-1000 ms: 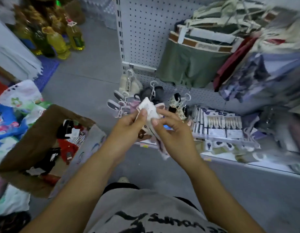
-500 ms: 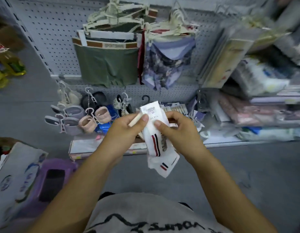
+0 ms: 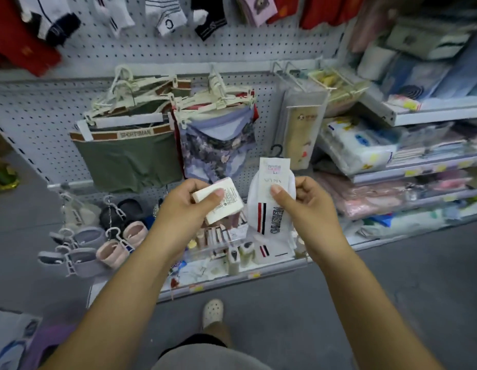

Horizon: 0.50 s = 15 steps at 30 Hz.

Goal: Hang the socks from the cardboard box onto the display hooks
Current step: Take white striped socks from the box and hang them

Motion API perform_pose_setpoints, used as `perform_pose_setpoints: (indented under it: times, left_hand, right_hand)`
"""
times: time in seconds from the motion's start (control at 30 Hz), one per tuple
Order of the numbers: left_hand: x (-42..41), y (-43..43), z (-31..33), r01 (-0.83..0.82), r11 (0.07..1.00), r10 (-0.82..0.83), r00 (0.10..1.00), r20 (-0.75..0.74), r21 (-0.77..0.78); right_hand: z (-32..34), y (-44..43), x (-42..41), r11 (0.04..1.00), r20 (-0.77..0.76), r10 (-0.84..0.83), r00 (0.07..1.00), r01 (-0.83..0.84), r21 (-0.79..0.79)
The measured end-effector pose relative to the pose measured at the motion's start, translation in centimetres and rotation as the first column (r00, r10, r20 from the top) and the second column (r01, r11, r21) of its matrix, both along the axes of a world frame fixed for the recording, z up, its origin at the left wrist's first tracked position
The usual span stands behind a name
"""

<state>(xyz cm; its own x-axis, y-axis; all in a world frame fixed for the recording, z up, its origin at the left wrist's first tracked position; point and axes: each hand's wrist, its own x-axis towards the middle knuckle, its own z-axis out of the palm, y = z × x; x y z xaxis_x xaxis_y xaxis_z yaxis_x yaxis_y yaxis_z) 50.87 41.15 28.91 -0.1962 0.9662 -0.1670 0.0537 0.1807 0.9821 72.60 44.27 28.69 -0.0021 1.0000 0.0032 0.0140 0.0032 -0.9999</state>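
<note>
Left hand gripping small white labelled pack. Right hand pinching white striped sock near its card, black hook on top. Pegboard behind both.

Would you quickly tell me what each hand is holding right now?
Left hand: grips a small white labelled packet.
Right hand: pinches the white striped socks near their label.

White socks (red and black stripes, black hook on top) upright in the right hand
</note>
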Motion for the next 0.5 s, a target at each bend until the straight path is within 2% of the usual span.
perform_pose_setpoints:
  times: [0.27, 0.37, 0.5]
  left_hand:
    - [2.3, 6.7, 4.2, 0.002, 0.984, 0.000, 1.000, -0.015, 0.176]
    - [2.7, 9.9, 5.8, -0.028, 0.969, 0.015, 0.998, 0.057, 0.244]
    - [3.5, 14.2, 7.1, -0.074, 0.957, -0.001, 0.966, 0.258, 0.281]
  right_hand:
    - [4.6, 5.8, 1.6, 0.996, 0.006, 0.011, 1.000, -0.011, 0.088]
    - [5.7, 8.5, 1.8, 0.995, 0.004, 0.071, 0.997, -0.071, 0.065]
    - [7.0, 12.3, 1.3, 0.991, -0.192, 0.136, 0.972, -0.136, 0.012]
